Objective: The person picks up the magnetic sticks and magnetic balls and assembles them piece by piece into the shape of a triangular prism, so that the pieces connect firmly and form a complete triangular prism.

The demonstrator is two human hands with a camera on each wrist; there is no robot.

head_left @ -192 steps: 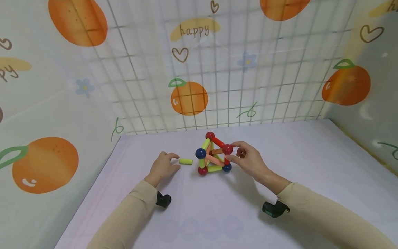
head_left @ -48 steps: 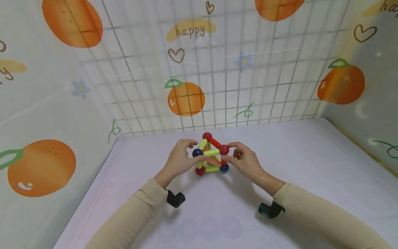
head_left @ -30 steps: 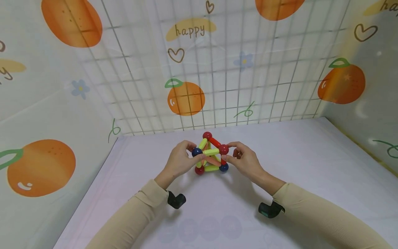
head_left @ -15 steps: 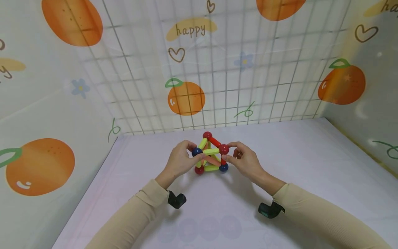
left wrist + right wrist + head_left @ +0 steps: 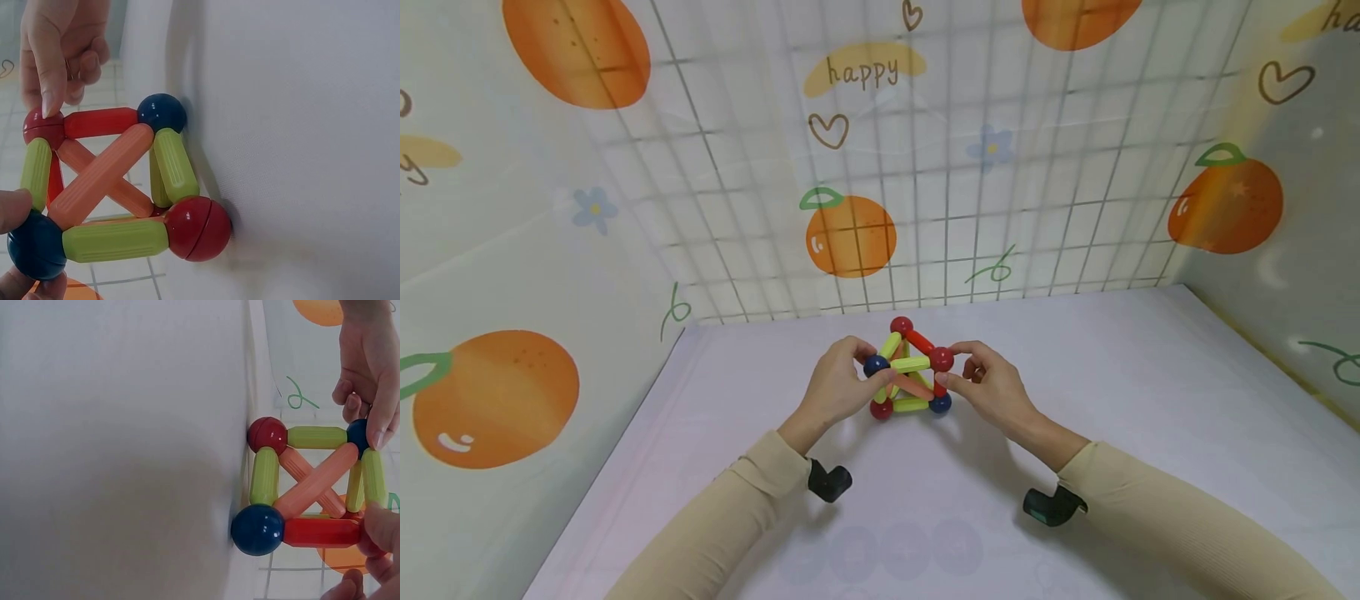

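Note:
A frame of magnetic sticks and balls stands on the table in the middle of the head view. My left hand (image 5: 841,379) pinches its upper blue ball (image 5: 37,247) between thumb and fingers. On the opposite side, my right hand (image 5: 997,385) pinches the upper red ball (image 5: 942,359). Between those two balls runs a yellow-green stick (image 5: 910,364). Below it a coral stick (image 5: 100,178) slants down, crossing another coral one behind. A lower red ball (image 5: 199,229) and a lower blue ball (image 5: 257,529) rest at the table. Another red ball (image 5: 901,327) tops the rear.
The pale table (image 5: 1075,358) spreads around the frame. A white cloth backdrop (image 5: 1030,208) printed with oranges stands behind it and at both sides. Each wrist carries a black camera mount, the left one (image 5: 831,482) and the right one (image 5: 1054,506), close above the table.
The yellow-green stick that lay loose by my left hand now spans the upper blue and red balls. My left hand has moved right onto the blue ball; over the last second both hands stay nearly still.

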